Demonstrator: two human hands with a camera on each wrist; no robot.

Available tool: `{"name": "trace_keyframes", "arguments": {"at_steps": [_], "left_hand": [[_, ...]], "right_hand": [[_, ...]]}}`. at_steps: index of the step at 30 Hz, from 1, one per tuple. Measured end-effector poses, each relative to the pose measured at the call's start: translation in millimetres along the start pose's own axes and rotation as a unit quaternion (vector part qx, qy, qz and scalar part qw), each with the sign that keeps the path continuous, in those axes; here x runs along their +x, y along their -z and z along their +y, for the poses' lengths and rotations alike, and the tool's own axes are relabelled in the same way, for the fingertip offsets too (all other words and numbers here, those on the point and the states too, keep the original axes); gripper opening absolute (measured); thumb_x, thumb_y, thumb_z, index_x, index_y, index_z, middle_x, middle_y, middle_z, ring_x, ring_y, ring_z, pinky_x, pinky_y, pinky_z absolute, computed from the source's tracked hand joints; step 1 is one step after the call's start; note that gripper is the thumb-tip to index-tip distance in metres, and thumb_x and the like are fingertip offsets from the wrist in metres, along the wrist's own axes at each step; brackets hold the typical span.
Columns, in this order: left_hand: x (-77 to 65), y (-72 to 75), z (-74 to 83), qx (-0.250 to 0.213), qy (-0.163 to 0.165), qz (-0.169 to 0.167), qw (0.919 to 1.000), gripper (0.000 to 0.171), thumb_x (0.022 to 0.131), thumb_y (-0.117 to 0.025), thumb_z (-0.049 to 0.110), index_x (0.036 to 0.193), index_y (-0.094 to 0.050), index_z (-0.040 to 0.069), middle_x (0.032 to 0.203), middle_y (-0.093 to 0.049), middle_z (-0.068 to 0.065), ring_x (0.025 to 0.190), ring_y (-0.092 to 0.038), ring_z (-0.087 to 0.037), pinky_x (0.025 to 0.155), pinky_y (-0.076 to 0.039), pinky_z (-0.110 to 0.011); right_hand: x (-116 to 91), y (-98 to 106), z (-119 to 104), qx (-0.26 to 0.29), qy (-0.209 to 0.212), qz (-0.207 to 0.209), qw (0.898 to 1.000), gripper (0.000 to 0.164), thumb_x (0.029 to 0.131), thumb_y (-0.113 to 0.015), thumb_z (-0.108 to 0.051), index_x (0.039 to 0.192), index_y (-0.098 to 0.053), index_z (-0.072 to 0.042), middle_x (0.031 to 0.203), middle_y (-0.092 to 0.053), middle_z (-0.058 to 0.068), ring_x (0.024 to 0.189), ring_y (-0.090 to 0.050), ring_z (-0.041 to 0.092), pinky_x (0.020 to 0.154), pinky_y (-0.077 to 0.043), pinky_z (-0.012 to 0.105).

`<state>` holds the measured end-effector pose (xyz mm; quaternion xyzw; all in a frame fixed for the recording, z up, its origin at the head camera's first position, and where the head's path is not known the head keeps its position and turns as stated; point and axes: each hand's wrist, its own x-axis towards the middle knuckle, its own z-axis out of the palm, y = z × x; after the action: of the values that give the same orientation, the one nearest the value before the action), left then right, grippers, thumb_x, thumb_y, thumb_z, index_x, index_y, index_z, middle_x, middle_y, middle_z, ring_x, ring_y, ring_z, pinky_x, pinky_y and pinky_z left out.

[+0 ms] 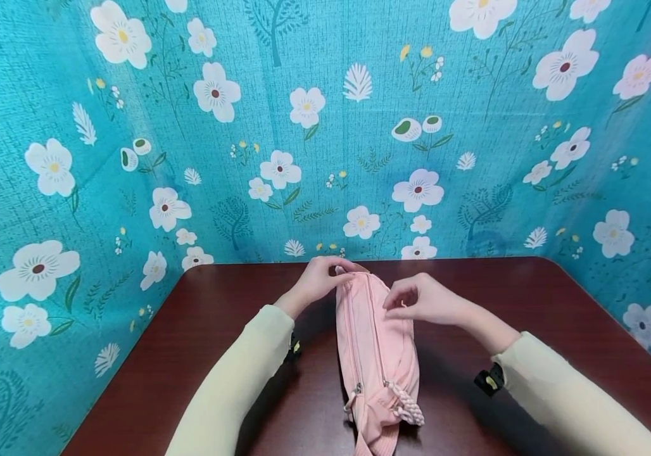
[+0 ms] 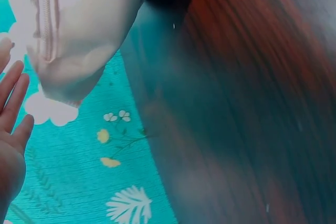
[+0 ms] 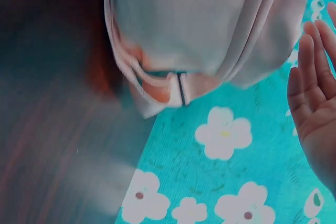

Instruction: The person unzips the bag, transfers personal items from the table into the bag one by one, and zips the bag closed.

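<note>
A long pink zipped fabric bag (image 1: pixel 363 329) lies lengthwise on the dark table, two zips running down its top. Its zip sliders sit at the near end, one with a braided pink cord pull (image 1: pixel 410 405). My left hand (image 1: pixel 321 278) pinches the far end, thumb and finger either side of the edge. My right hand (image 1: pixel 425 301) is over the bag's right half, thumb and fingertips nearly meeting beside the right zip; I cannot tell whether fabric is between them. In the wrist views, the outer fingers of the left hand (image 2: pixel 11 114) and right hand (image 3: pixel 317 93) extend alongside.
The dark reddish wooden table (image 1: pixel 200 329) has rounded far corners. Behind it hangs a turquoise flowered cloth (image 1: pixel 325 158), close to the far edge. A pink strap (image 1: pixel 379 443) trails from the bag's near end. Each wrist wears a small black camera mount (image 1: pixel 489 380).
</note>
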<state>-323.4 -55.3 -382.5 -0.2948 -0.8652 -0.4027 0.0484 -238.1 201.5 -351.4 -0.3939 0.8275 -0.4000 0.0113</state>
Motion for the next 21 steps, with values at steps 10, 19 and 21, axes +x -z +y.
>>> {"name": "trace_keyframes", "arguments": {"at_steps": [10, 19, 21], "left_hand": [[-44.4, 17.7, 14.8, -0.025, -0.082, 0.004, 0.9963, 0.023, 0.084, -0.077, 0.014, 0.105, -0.074, 0.006, 0.097, -0.071, -0.006, 0.095, -0.065, -0.026, 0.091, -0.049, -0.039], [-112.3, -1.6, 41.1, -0.065, -0.144, -0.033, 0.9869, 0.021, 0.079, -0.082, 0.016, 0.095, -0.072, 0.006, 0.085, -0.069, -0.006, 0.08, -0.065, -0.019, 0.075, -0.053, -0.031], [-125.1, -8.4, 46.3, -0.069, -0.145, -0.044, 0.986, 0.023, 0.077, -0.084, 0.02, 0.093, -0.072, 0.009, 0.084, -0.068, -0.002, 0.079, -0.064, -0.014, 0.073, -0.053, -0.031]], "right_hand": [[30, 17, 29, -0.015, -0.042, 0.036, 0.998, 0.016, 0.084, -0.078, -0.016, 0.097, -0.075, -0.008, 0.086, -0.069, -0.003, 0.078, -0.065, 0.015, 0.072, -0.054, 0.033], [53, 9, 46, -0.035, -0.079, 0.078, 0.993, 0.027, 0.082, -0.079, -0.018, 0.104, -0.072, -0.005, 0.088, -0.07, 0.003, 0.083, -0.065, 0.017, 0.078, -0.053, 0.037], [57, 7, 49, -0.03, -0.09, 0.081, 0.992, 0.029, 0.082, -0.079, -0.018, 0.107, -0.071, -0.004, 0.095, -0.069, 0.009, 0.087, -0.065, 0.019, 0.081, -0.052, 0.04]]}}
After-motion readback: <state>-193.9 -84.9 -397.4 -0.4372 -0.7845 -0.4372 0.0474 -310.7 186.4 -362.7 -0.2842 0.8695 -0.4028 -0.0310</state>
